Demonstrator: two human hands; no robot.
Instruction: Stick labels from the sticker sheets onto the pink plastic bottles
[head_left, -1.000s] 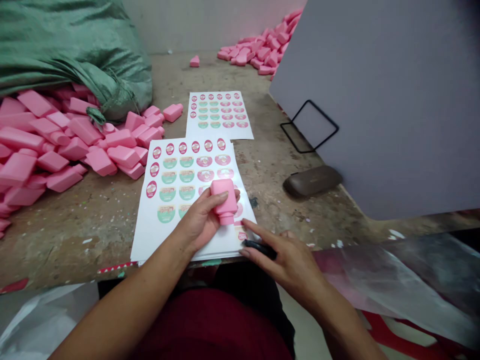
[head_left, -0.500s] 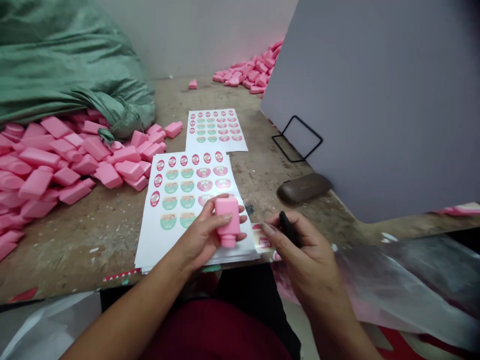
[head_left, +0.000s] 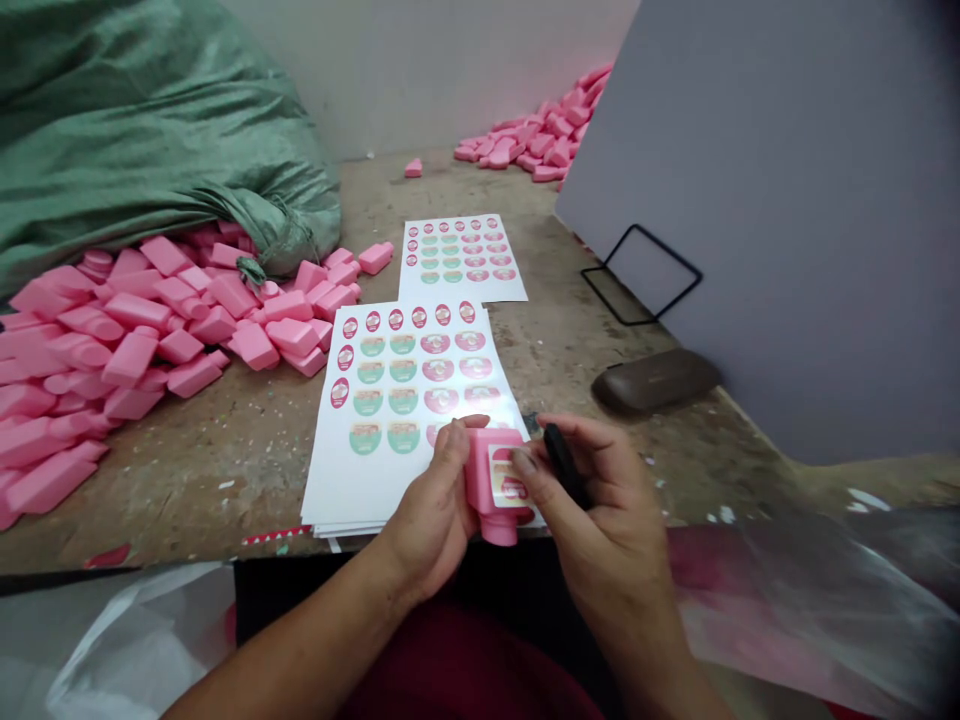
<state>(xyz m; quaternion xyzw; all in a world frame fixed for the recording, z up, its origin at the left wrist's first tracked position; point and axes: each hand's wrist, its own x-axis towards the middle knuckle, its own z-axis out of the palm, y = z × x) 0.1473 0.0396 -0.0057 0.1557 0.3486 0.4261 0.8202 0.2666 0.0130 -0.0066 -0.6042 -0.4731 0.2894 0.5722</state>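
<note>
My left hand (head_left: 431, 530) grips a small pink plastic bottle (head_left: 480, 470) at the table's front edge. The bottle's neck points toward me. On its upper face lies a white label sticker (head_left: 506, 475) with red and yellowish print. My right thumb and fingertips press at the sticker's right edge. The same right hand (head_left: 619, 530) keeps a slim black tool (head_left: 564, 465) clasped in its fingers; the tool's tip is hidden, so I cannot tell its kind. Partly beneath my hands is a stack of sticker sheets (head_left: 337, 480) with green, pink and red labels.
Many pink bottles (head_left: 135, 310) spill from a green sack (head_left: 172, 130) at left. Another sticker sheet (head_left: 514, 292) lies behind the stack. To the right are a brown glasses case (head_left: 656, 380), a black wire stand (head_left: 660, 318) and a large grey panel (head_left: 787, 220). More bottles (head_left: 547, 135) are heaped behind.
The sticker has come from beside the bottle onto its face. The bottle has turned and moved toward my right hand. The view has shifted slightly left.
</note>
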